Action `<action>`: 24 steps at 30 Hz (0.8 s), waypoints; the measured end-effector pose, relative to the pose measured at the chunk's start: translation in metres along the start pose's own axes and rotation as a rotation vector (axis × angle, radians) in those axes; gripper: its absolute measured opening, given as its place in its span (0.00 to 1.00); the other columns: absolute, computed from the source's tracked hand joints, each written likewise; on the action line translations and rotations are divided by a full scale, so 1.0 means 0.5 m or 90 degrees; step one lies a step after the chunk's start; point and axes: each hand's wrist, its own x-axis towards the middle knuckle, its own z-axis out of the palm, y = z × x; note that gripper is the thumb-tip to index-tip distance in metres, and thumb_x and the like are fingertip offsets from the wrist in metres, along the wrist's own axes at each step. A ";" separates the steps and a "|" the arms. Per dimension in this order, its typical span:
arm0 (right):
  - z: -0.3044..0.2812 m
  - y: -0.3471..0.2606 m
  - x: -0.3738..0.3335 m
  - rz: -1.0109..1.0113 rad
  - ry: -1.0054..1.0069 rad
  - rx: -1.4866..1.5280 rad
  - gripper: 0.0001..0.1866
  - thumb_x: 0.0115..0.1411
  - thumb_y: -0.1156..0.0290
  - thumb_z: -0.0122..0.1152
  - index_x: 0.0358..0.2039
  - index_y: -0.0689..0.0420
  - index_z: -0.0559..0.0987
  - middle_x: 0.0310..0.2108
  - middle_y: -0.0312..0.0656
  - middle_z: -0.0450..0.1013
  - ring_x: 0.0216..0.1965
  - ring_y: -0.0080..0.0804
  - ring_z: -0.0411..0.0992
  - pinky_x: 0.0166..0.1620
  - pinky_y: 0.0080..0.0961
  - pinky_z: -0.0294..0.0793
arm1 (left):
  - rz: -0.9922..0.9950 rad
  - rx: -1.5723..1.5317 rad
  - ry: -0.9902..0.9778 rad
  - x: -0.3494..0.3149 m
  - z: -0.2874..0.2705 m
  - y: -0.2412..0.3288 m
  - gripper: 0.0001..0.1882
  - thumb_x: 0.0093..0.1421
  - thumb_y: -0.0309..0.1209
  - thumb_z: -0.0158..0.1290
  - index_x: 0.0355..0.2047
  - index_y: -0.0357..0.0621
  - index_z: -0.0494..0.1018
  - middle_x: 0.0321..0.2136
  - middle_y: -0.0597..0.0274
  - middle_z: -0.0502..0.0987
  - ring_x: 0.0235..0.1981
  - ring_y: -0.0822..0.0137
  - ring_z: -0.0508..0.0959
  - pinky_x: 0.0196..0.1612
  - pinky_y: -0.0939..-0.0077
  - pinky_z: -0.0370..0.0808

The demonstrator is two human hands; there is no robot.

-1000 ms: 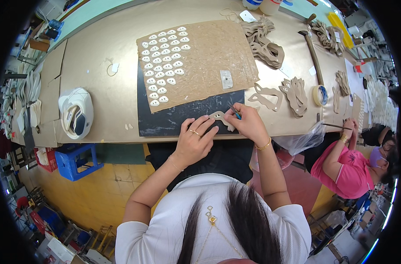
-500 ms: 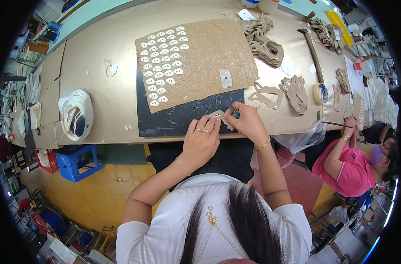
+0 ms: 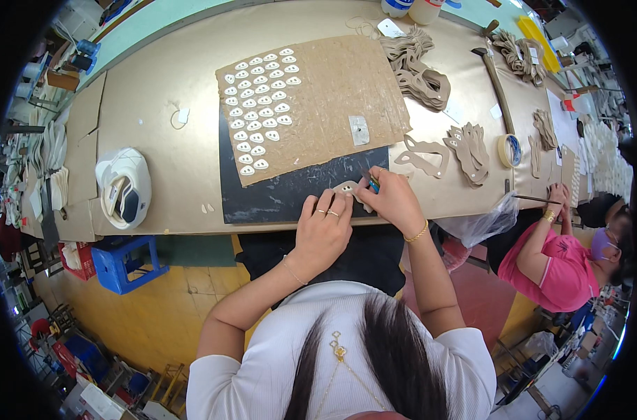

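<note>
On the near edge of a black cutting mat [image 3: 276, 204] lies a small beige cut-out piece [image 3: 346, 187] with a white holed patch on it. My left hand [image 3: 322, 234] presses the piece down with its fingertips, and part of it is hidden beneath them. Closed around a slim tool with a blue handle [image 3: 374, 185], my right hand [image 3: 397, 201] also touches the piece's right end. The tool's dark tip points away from me; its exact kind cannot be made out. Behind the hands, a brown sheet [image 3: 325, 98] carries rows of white rounded patches [image 3: 264, 99] with holes.
Right of the mat are beige cut-outs [image 3: 467, 155], a stacked bundle [image 3: 423, 80], a tape roll [image 3: 508, 150] and a hammer [image 3: 497, 91]. A white shoe [image 3: 124, 187] stands at left. A co-worker in pink [image 3: 553, 269] sits at right, near a clear plastic bag [image 3: 483, 225].
My right hand and the tool have tipped slightly on the piece. My left hand stays nearly in place on it. The whole view has shifted a little.
</note>
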 end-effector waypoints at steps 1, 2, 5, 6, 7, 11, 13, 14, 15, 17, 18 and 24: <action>0.000 0.000 0.000 -0.008 0.001 -0.006 0.14 0.58 0.65 0.67 0.28 0.64 0.77 0.16 0.46 0.72 0.14 0.32 0.73 0.22 0.30 0.70 | -0.001 0.004 -0.004 0.000 -0.001 0.001 0.26 0.52 0.28 0.60 0.53 0.33 0.75 0.50 0.53 0.75 0.55 0.56 0.72 0.56 0.56 0.66; -0.001 -0.001 0.001 0.013 -0.011 -0.006 0.15 0.57 0.64 0.67 0.31 0.66 0.78 0.19 0.51 0.74 0.20 0.40 0.75 0.27 0.34 0.72 | -0.002 0.007 -0.009 0.000 -0.002 0.001 0.27 0.52 0.28 0.60 0.53 0.33 0.74 0.50 0.53 0.75 0.55 0.56 0.72 0.56 0.55 0.66; -0.005 -0.009 0.004 0.060 -0.041 -0.004 0.20 0.55 0.61 0.67 0.36 0.69 0.81 0.26 0.60 0.77 0.31 0.57 0.79 0.36 0.42 0.77 | -0.001 0.009 -0.020 -0.001 -0.003 0.001 0.27 0.52 0.27 0.59 0.54 0.32 0.74 0.51 0.53 0.74 0.55 0.56 0.71 0.56 0.56 0.65; -0.006 -0.010 0.004 0.065 -0.043 0.000 0.20 0.56 0.61 0.67 0.37 0.69 0.81 0.26 0.60 0.77 0.31 0.57 0.79 0.36 0.42 0.77 | 0.003 0.018 -0.017 -0.002 -0.001 0.001 0.27 0.52 0.27 0.59 0.54 0.32 0.74 0.51 0.53 0.74 0.56 0.56 0.71 0.56 0.56 0.65; -0.006 -0.011 0.004 0.069 -0.045 0.003 0.20 0.56 0.61 0.67 0.37 0.69 0.81 0.26 0.60 0.77 0.32 0.57 0.79 0.36 0.42 0.78 | 0.007 0.026 -0.013 -0.004 0.002 0.000 0.27 0.52 0.27 0.59 0.54 0.32 0.74 0.51 0.53 0.74 0.56 0.56 0.71 0.56 0.56 0.65; -0.005 -0.009 0.003 0.083 -0.044 0.013 0.18 0.57 0.62 0.67 0.34 0.69 0.80 0.24 0.59 0.76 0.29 0.56 0.79 0.34 0.42 0.76 | 0.017 0.045 -0.007 -0.004 0.003 -0.001 0.26 0.53 0.27 0.58 0.54 0.33 0.74 0.51 0.53 0.74 0.56 0.56 0.71 0.56 0.56 0.65; -0.006 -0.013 0.005 0.101 -0.047 0.029 0.18 0.57 0.62 0.66 0.33 0.69 0.80 0.22 0.59 0.76 0.27 0.55 0.78 0.33 0.42 0.76 | 0.020 0.051 -0.006 -0.004 0.003 -0.001 0.26 0.53 0.27 0.58 0.54 0.33 0.74 0.51 0.53 0.74 0.56 0.56 0.71 0.56 0.56 0.65; -0.008 -0.018 0.005 0.109 -0.054 0.040 0.18 0.58 0.62 0.66 0.32 0.68 0.79 0.21 0.58 0.75 0.26 0.55 0.78 0.33 0.42 0.75 | 0.021 0.054 -0.005 -0.004 0.003 -0.001 0.26 0.54 0.26 0.57 0.54 0.33 0.74 0.51 0.53 0.74 0.56 0.56 0.71 0.55 0.56 0.65; -0.012 -0.024 0.006 0.118 -0.059 0.052 0.17 0.58 0.62 0.66 0.31 0.68 0.79 0.20 0.58 0.75 0.25 0.54 0.78 0.32 0.43 0.75 | 0.022 0.054 -0.007 -0.004 0.003 -0.002 0.25 0.54 0.26 0.57 0.54 0.33 0.74 0.51 0.54 0.74 0.55 0.57 0.71 0.56 0.57 0.66; -0.013 -0.028 0.008 0.133 -0.068 0.056 0.17 0.58 0.62 0.66 0.31 0.68 0.79 0.21 0.58 0.75 0.26 0.55 0.78 0.33 0.43 0.75 | 0.023 0.055 -0.009 -0.004 0.002 -0.002 0.25 0.54 0.26 0.56 0.53 0.33 0.74 0.51 0.54 0.74 0.55 0.57 0.72 0.56 0.57 0.66; -0.013 -0.028 0.009 0.139 -0.071 0.048 0.18 0.58 0.62 0.67 0.32 0.69 0.80 0.22 0.59 0.76 0.27 0.55 0.78 0.34 0.43 0.76 | 0.024 0.054 -0.010 -0.004 0.002 -0.003 0.25 0.54 0.25 0.56 0.53 0.33 0.74 0.51 0.54 0.74 0.55 0.57 0.72 0.56 0.58 0.66; 0.019 0.007 0.001 0.014 0.052 -0.009 0.17 0.57 0.63 0.69 0.29 0.68 0.78 0.19 0.55 0.74 0.22 0.44 0.77 0.29 0.35 0.73 | 0.023 0.039 -0.014 -0.003 -0.001 -0.005 0.24 0.52 0.24 0.55 0.52 0.32 0.75 0.51 0.53 0.73 0.55 0.56 0.72 0.57 0.58 0.66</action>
